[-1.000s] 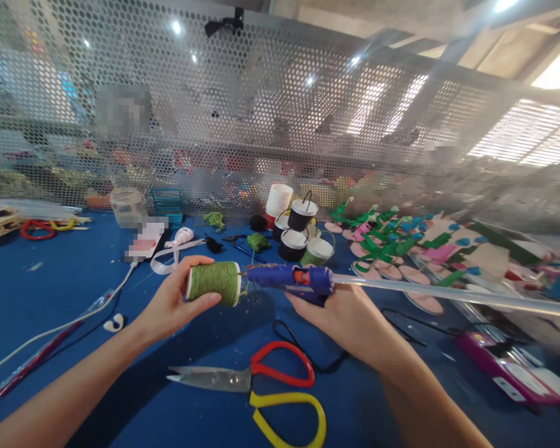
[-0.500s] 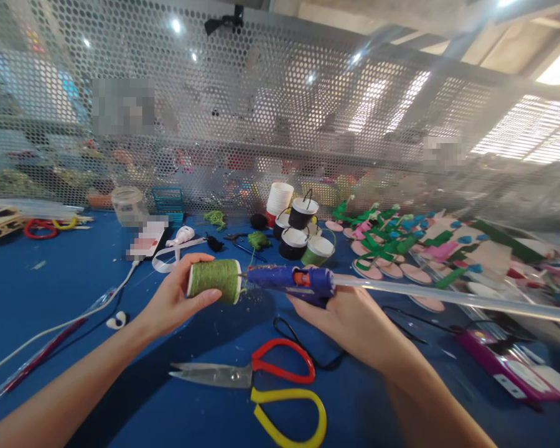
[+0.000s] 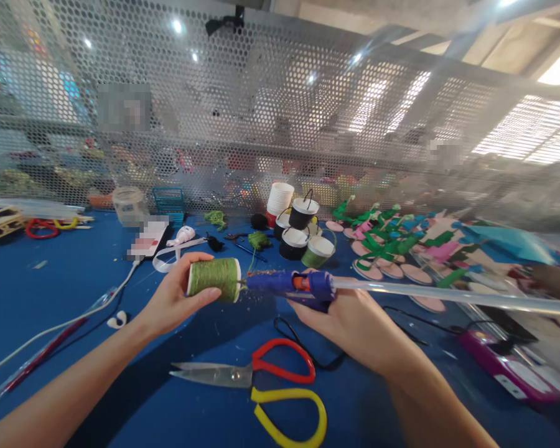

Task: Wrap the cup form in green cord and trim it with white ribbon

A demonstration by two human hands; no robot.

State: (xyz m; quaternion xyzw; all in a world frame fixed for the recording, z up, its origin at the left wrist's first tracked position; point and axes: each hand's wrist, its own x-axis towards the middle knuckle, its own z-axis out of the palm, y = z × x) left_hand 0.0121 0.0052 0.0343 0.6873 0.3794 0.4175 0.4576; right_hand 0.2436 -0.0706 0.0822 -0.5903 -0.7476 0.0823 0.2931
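Left grip (image 3: 175, 302) curls snugly around a green-yarn-wrapped white cup (image 3: 217, 277); right grip (image 3: 354, 320) clasps a blue plastic glue gun (image 3: 273, 283).
Winding looks nearly done; the cup shows no handle.

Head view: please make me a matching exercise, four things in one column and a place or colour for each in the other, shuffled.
Things:
1. green-wrapped cup
2. glue gun
3. scissors
4. magenta box

Places or colours:
A. one red handle, one yellow handle
B. gripped by the right hand
C. on the far right, beyond the right forearm
D. held in the left hand

Pairs: 1-D, 2-B, 3-A, 4-C
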